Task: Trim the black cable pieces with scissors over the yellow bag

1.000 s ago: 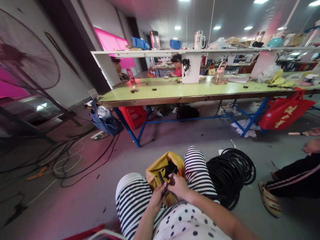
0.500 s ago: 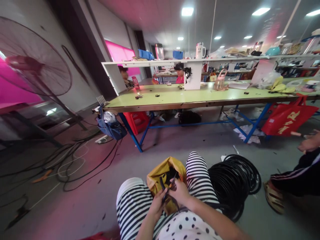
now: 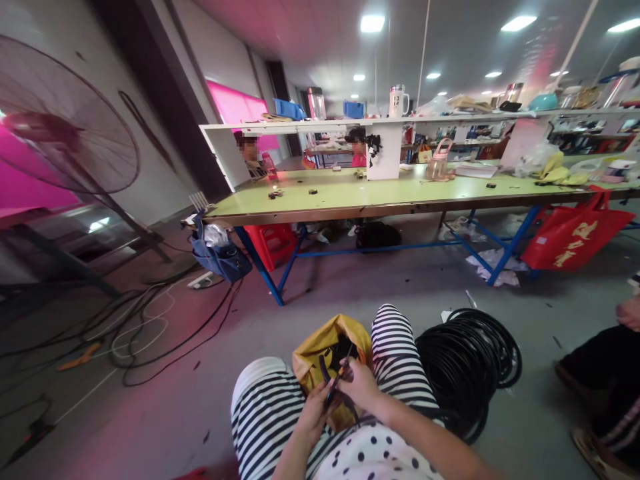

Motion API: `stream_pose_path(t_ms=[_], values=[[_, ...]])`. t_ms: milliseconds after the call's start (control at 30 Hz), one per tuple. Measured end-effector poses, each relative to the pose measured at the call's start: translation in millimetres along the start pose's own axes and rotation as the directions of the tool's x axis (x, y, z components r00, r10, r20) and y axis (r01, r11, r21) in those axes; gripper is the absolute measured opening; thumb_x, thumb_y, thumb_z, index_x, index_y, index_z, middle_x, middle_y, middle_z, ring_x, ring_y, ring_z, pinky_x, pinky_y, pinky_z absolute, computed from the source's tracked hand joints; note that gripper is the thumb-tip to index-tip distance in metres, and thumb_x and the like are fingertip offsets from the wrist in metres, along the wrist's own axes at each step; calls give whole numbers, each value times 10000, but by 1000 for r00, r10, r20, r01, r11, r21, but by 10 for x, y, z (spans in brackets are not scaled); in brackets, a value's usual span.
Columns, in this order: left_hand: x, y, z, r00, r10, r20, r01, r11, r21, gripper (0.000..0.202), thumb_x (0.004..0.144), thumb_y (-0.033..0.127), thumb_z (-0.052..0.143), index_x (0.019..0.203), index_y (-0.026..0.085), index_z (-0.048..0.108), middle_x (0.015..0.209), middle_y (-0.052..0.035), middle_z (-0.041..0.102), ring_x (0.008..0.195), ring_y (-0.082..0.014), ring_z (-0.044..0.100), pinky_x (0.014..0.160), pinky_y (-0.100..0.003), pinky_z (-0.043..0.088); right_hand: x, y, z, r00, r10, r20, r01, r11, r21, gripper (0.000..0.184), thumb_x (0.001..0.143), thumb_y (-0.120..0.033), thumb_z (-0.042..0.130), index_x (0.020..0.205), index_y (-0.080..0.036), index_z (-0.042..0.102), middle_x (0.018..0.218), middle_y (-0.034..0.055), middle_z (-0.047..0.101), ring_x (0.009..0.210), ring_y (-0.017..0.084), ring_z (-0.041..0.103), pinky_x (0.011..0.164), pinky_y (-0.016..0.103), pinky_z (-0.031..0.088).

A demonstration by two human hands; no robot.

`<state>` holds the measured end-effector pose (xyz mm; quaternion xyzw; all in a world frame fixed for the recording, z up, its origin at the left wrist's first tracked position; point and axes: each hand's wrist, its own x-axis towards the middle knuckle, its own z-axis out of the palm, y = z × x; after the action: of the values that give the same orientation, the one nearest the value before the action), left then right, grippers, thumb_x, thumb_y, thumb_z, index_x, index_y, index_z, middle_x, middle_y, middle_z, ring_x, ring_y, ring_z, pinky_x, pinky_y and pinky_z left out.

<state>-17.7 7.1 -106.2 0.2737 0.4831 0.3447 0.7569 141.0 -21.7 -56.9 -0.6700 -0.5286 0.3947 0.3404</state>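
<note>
1. My left hand [image 3: 314,408] is closed on a black strip [image 3: 323,368], smooth, slender and slightly curved, its free end rising at the mouth of the bag between my knees.
2. My right hand [image 3: 360,385] grips a slim dark tool [image 3: 344,368] with an orange patch; it crosses close by the strip, and is too small to tell its kind. Whether the two touch, I cannot tell.
3. The yellow bag [image 3: 306,357] is of soft, creased, slightly shiny material, its mouth gaping. Black pieces [image 3: 343,347] lie inside, too jumbled to count.
4. Just beside my right knee, on the grey floor [image 3: 350,280], sits a heap of glossy black coils [image 3: 465,373], round and loosely stacked, more loops than I can count.
5. A blue fabric pouch [image 3: 223,259] hangs at the bench's left end, with crinkled clear plastic [image 3: 216,235] in it; one red bag [image 3: 575,235] with gold lettering hangs at the right.
6. On the shelf above the smooth green bench [image 3: 350,192] I count two blue bins [image 3: 353,109] and one white handled mug [image 3: 397,101].
</note>
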Motion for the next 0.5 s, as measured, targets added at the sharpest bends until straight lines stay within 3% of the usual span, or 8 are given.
stream_pose_path(t_ms=[133,367,500], values=[[9,-19,-6,1000,-19,-5,19,1000,-14,503,669,501,983,996,169,794,839,-109,759,902,-296,770,887,-379,615,49,79,29,999,33,-10,-32,995,96,409,844,-280,821,1227,-202,697,1054,79,832,965,252,806,867,319,602],[-30,6,-1,998,-37,-52,37,999,5,505,655,459,1000,1020,185,783,805,-58,741,707,-196,703,755,-310,611,146,233,118,998,58,-6,-55,968,246,372,818,-213,797,1171,-199,680,926,32,779,869,210,762,818,298,573],[-52,25,13,997,-56,-45,56,998,3,540,623,473,1020,997,181,761,772,-42,742,684,-195,686,742,-310,599,224,336,173,997,78,9,-74,887,456,381,790,-322,838,1092,-214,633,735,-48,648,712,171,686,721,282,540]])
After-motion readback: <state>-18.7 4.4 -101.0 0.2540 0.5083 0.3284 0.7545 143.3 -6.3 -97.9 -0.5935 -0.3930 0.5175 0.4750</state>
